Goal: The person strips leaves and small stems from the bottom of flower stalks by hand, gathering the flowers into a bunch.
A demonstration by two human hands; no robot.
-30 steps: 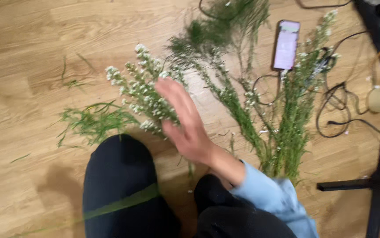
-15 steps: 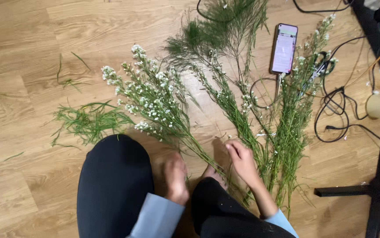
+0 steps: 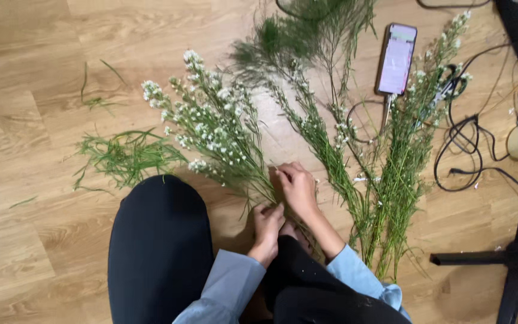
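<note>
Centrally, I see both hands at the base of the white-flowered bunch [image 3: 217, 132]: left hand [image 3: 268, 225] closed round its stems, right hand [image 3: 298, 187] pinching them just above. Bunch's long axis runs toward upper left across the floor [image 3: 30, 90], flower heads farthest from either hand.

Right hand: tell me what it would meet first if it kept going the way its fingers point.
The right hand points up and left along the floor. It would likely first meet the stems of the white-flowered bunch, which it already seems to touch beside the left hand; exact contact is unclear.
</note>
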